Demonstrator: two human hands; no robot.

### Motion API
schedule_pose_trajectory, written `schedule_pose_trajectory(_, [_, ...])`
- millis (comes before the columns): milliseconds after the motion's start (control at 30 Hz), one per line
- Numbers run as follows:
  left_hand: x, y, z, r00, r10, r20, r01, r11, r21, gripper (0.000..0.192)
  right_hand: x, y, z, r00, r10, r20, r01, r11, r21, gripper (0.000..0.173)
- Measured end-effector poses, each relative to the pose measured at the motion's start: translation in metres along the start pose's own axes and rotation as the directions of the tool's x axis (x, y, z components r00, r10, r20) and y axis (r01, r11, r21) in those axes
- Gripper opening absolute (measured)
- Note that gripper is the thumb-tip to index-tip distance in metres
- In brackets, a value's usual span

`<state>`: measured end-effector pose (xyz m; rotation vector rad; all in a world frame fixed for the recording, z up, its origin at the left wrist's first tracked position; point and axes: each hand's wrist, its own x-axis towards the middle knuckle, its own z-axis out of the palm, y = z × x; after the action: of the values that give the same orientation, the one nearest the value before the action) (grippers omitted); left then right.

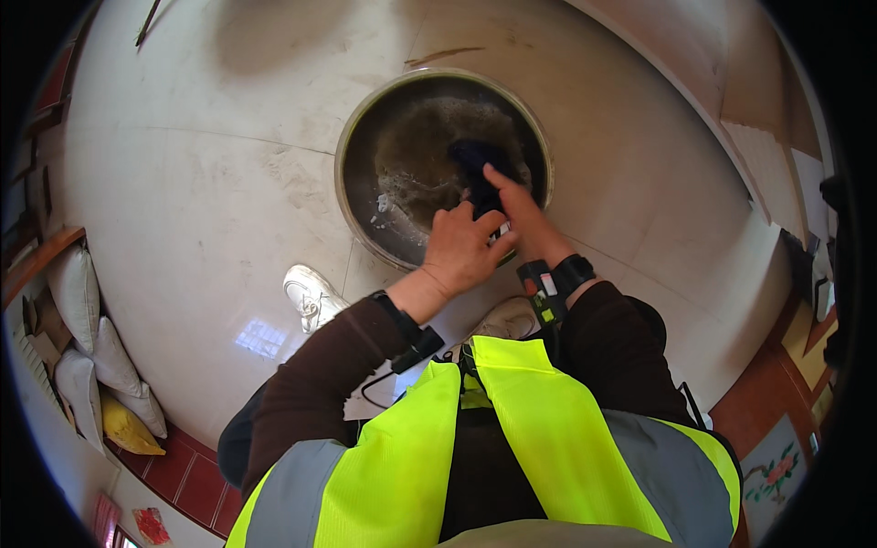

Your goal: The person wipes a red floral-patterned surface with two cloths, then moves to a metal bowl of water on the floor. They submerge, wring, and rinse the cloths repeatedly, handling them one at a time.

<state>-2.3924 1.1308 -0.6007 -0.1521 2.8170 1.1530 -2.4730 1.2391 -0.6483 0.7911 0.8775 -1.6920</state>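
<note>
Before me a round metal basin (344,147) holds murky brown water (418,147) with foam. A wet, dark blue fabric item (476,157) lies partly over the water, its near end striped white and black. My right hand (524,209) grips its right side, thumb on top and the other fingers hidden. Bent over the near end, my left hand (462,250) holds it with curled fingers, close beside the right. What kind of article it is, I cannot tell.
The basin stands on pale floor tiles (205,185). My white shoe (312,294) is near its lower left. Stuffed white sacks (75,294) and a yellow sack (127,425) lie at the left. A pale panel edge (685,89) curves along the upper right; a thin stick (445,55) lies beyond the basin.
</note>
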Motion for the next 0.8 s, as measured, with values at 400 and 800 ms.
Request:
schedule_pose_trajectory(400, [0.022, 0.022, -0.022, 0.898, -0.440, 0.031, 0.421, 0.835, -0.353, 0.025, -0.009, 0.005, 0.031, 0.995, 0.077, -0.070, -0.063, 0.981, 0.186, 0.033])
schedule_pose_trajectory(800, [0.027, -0.126, 0.041, 0.605, -0.770, -0.203, 0.783, 0.621, -0.020, 0.044, 0.018, 0.021, -0.007, 0.962, -0.015, -0.273, 0.024, 0.999, 0.030, 0.032])
